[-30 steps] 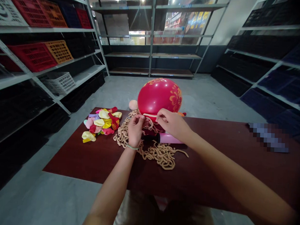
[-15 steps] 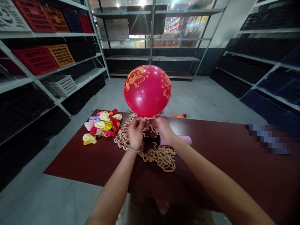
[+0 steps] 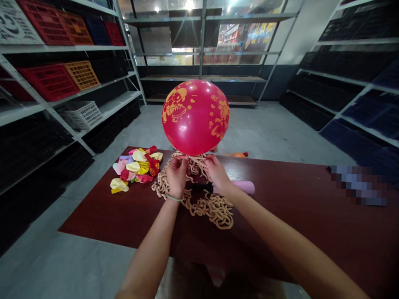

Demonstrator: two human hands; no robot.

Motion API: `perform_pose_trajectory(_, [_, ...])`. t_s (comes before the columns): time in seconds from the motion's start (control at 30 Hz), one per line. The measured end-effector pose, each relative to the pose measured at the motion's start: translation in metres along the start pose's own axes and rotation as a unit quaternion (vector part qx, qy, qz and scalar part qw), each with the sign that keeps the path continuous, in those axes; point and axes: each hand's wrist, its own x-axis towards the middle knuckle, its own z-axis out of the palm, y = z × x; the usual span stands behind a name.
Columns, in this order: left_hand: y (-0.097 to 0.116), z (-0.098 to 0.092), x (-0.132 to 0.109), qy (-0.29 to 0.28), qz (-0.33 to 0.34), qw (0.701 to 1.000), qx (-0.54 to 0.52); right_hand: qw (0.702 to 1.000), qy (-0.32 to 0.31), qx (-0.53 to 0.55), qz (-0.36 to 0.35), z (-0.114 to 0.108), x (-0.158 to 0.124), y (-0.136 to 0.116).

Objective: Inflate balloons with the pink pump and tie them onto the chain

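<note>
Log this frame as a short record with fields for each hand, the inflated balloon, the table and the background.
Left hand: pinching a pale strand; green wristband
Right hand: pinching the pale strand too
Red balloon: inflated, yellow-printed, just above the pale strand
Table, left part: pile of uninflated balloons, several colours
Table, middle: tangled beige cord; purple-and-black tube, partly hidden by right hand
Background: metal shelving; coloured crates at left

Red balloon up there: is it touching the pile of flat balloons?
Apart. In the head view, floor and table show between the red balloon and the pile of flat balloons.
</note>
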Motion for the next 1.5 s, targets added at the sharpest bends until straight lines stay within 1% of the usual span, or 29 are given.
perform_pose_trajectory(0.07, [0.0,-0.002,0.002,0.0,-0.009,1.0,0.01,0.996,0.028,-0.076,-0.035,-0.01,-0.016,-0.012])
perform_pose_trajectory(0.1, [0.001,-0.002,0.001,-0.002,-0.013,1.0,0.014,0.973,0.043,-0.208,-0.091,-0.015,-0.026,-0.02])
perform_pose_trajectory(0.13, [0.002,0.0,0.001,-0.005,-0.016,1.0,0.017,0.933,0.03,-0.325,-0.152,-0.019,-0.034,-0.029])
perform_pose_trajectory(0.17, [0.004,0.001,-0.001,-0.008,-0.017,1.0,0.02,0.888,0.0,-0.409,-0.21,-0.022,-0.042,-0.04])
perform_pose_trajectory(0.2, [0.006,0.004,-0.003,-0.011,-0.014,1.0,0.021,0.844,-0.029,-0.469,-0.258,-0.025,-0.048,-0.051])
perform_pose_trajectory(0.27, [0.011,0.009,-0.008,-0.023,0.003,1.0,0.021,0.772,-0.064,-0.547,-0.318,-0.029,-0.054,-0.075])
perform_pose_trajectory(0.33, [0.015,0.014,-0.015,-0.048,0.032,0.998,0.022,0.717,-0.09,-0.593,-0.356,-0.032,-0.051,-0.097])
perform_pose_trajectory(0.37, [0.017,0.015,-0.018,-0.064,0.05,0.996,0.025,0.699,-0.099,-0.604,-0.369,-0.034,-0.047,-0.106])
perform_pose_trajectory(0.4, [0.019,0.015,-0.021,-0.083,0.07,0.994,0.033,0.689,-0.101,-0.61,-0.377,-0.036,-0.042,-0.113])
perform_pose_trajectory(0.43, [0.021,0.015,-0.024,-0.102,0.091,0.99,0.046,0.69,-0.097,-0.61,-0.377,-0.04,-0.037,-0.118])
perform_pose_trajectory(0.47, [0.023,0.014,-0.027,-0.121,0.116,0.984,0.063,0.7,-0.088,-0.604,-0.371,-0.044,-0.032,-0.121])
perform_pose_trajectory(0.53, [0.029,0.013,-0.031,-0.154,0.183,0.965,0.11,0.737,-0.05,-0.582,-0.341,-0.053,-0.025,-0.121])
perform_pose_trajectory(0.6, [0.036,0.013,-0.034,-0.183,0.259,0.936,0.153,0.776,-0.004,-0.553,-0.302,-0.065,-0.021,-0.116])
perform_pose_trajectory(0.67, [0.044,0.016,-0.037,-0.211,0.314,0.91,0.169,0.804,0.035,-0.529,-0.269,-0.077,-0.02,-0.11])
perform_pose_trajectory(0.73, [0.051,0.022,-0.039,-0.232,0.335,0.899,0.159,0.824,0.059,-0.505,-0.249,-0.088,-0.021,-0.107])
perform_pose_trajectory(0.83, [0.058,0.032,-0.041,-0.229,0.331,0.906,0.133,0.844,0.081,-0.472,-0.242,-0.102,-0.024,-0.106])
perform_pose_trajectory(0.9, [0.062,0.039,-0.044,-0.225,0.31,0.915,0.123,0.849,0.086,-0.459,-0.245,-0.109,-0.027,-0.107])
perform_pose_trajectory(0.93, [0.063,0.042,-0.045,-0.229,0.29,0.922,0.115,0.851,0.087,-0.456,-0.245,-0.113,-0.028,-0.107])
perform_pose_trajectory(1.07, [0.07,0.054,-0.052,-0.268,0.15,0.951,0.019,0.865,0.108,-0.425,-0.246,-0.124,-0.036,-0.103])
perform_pose_trajectory(1.17, [0.081,0.061,-0.055,-0.277,0.065,0.958,-0.035,0.868,0.135,-0.391,-0.275,-0.129,-0.043,-0.101])
perform_pose_trajectory(1.23, [0.089,0.064,-0.055,-0.303,0.025,0.952,-0.03,0.86,0.142,-0.389,-0.298,-0.131,-0.047,-0.101])
perform_pose_trajectory(1.3, [0.096,0.065,-0.055,-0.344,-0.016,0.939,-0.01,0.846,0.134,-0.402,-0.324,-0.133,-0.05,-0.103])
perform_pose_trajectory(1.37, [0.102,0.065,-0.056,-0.374,-0.057,0.926,0.001,0.832,0.12,-0.413,-0.35,-0.135,-0.051,-0.105])
perform_pose_trajectory(1.43, [0.105,0.063,-0.056,-0.383,-0.088,0.919,-0.004,0.825,0.114,-0.414,-0.367,-0.136,-0.052,-0.105])
perform_pose_trajectory(1.5, [0.107,0.06,-0.057,-0.39,-0.108,0.914,-0.02,0.825,0.116,-0.409,-0.373,-0.138,-0.053,-0.104])
